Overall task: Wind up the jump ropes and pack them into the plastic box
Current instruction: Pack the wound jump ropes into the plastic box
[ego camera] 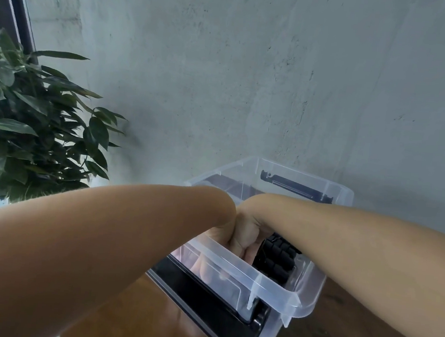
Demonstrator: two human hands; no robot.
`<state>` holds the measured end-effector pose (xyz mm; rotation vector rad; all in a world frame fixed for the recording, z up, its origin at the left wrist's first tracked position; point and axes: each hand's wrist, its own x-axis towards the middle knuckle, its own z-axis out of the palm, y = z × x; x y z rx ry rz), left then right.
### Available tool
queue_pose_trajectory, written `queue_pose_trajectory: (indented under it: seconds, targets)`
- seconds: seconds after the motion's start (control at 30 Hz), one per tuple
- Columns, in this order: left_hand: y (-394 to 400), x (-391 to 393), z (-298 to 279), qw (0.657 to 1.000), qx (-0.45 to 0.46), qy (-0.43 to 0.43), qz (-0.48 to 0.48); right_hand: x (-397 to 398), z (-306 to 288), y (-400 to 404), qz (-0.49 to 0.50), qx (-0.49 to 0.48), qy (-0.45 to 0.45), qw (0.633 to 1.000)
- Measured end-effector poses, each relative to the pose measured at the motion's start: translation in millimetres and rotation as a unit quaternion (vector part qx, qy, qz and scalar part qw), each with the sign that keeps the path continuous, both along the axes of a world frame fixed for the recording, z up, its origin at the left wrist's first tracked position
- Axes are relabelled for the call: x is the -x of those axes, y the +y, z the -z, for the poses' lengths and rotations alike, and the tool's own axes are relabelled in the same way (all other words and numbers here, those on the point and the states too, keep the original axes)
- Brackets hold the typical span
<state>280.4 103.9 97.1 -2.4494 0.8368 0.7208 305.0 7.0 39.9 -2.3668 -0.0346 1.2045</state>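
Note:
The clear plastic box (pixel 272 287) stands on a wooden table, and both of my hands reach down into it side by side. A black bundle of wound jump rope (pixel 278 258) lies inside, toward the right wall. My right hand (pixel 248 236) has its fingers curled against the left side of that bundle. Touching it on the left is my left hand (pixel 216 235). Its fingers show only as a blur through the near wall of the box, so their grip is unclear. My forearms hide the middle of the box.
A black clip (pixel 295 187) sits on the box's far rim. A clear lid with a black latch (pixel 213 306) lies under the box's near side. A leafy plant (pixel 29 128) stands at the left, against the grey concrete wall (pixel 252 76). Brown wooden table (pixel 350 330) surrounds the box.

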Motion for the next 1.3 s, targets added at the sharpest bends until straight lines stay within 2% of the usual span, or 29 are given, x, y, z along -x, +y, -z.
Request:
queue_pose_trajectory:
  seconds: [0.13, 0.23, 0.37, 0.43, 0.53, 0.7, 0.77, 0.83, 0.93, 1.0, 1.07, 1.17, 1.3]
  targets:
    - [-3, 1, -2, 0.995, -0.054, 0.073, -0.039, 5, -6, -1, 0.017, -0.02, 0.004, 1.0]
    - [-1, 2, -6, 0.997, -0.056, 0.054, -0.012, 9, -20, -7, 0.039, -0.021, 0.008, 0.999]
    - [-4, -10, -3, 0.991, -0.052, 0.099, -0.073, 18, -46, -20, 0.11, -0.021, -0.06, 0.992]
    - [-8, -9, -13, 0.993, 0.0, 0.094, -0.071, 27, -63, -27, 0.165, -0.027, -0.13, 0.977]
    - [-27, -1, -39, 0.99, 0.132, 0.05, -0.03, 56, -93, -45, 0.253, -0.073, -0.226, 0.938]
    - [-80, 45, -74, 0.944, 0.32, -0.055, 0.055, 130, -133, -96, 0.404, -0.1, -0.337, 0.845]
    - [-104, 73, -81, 0.914, 0.4, -0.019, 0.062, 168, -142, -118, 0.448, -0.096, -0.367, 0.81]
    - [-124, 100, -84, 0.878, 0.473, 0.042, 0.057, 204, -147, -138, 0.471, -0.079, -0.379, 0.792]
    - [-152, 146, -82, 0.835, 0.53, 0.145, 0.043, 264, -149, -163, 0.514, -0.062, -0.392, 0.76]
    - [-167, 177, -74, 0.826, 0.527, 0.199, 0.035, 302, -143, -176, 0.54, -0.032, -0.39, 0.745]
    - [-181, 207, -58, 0.848, 0.474, 0.235, 0.036, 337, -134, -188, 0.555, 0.004, -0.364, 0.748]
    - [-196, 240, -27, 0.893, 0.374, 0.249, 0.017, 368, -111, -202, 0.562, 0.051, -0.296, 0.771]
    - [-205, 267, 15, 0.921, 0.31, 0.23, -0.049, 389, -74, -208, 0.547, 0.064, -0.23, 0.803]
